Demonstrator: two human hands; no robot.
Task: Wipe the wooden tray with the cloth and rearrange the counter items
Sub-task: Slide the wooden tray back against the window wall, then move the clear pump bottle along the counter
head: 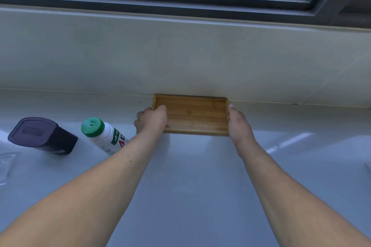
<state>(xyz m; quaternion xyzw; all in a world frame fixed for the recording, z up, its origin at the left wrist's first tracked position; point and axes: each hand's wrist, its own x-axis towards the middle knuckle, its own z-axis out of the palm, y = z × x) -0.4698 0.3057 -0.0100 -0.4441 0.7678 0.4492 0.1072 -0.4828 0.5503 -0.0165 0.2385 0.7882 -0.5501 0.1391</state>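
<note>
Counter (pixel 190 166) carries the wooden tray (pixel 192 115), which lies flat and empty with its far edge against the back wall. We see no cloth, so we can't confirm the wiping; we judge this is the rearranging part. The dark container (pixel 42 135) and green-capped bottle (pixel 104 136) stand left of the tray, probably not yet placed. Left hand (pixel 151 119) grips the tray's left rim, thumb over the edge. Right hand (pixel 240 126) lies along the right rim, fingers straight and touching it.

bottle (pixel 104 136) base hidden, clear plastic (pixel 6 164) cropped L
</note>
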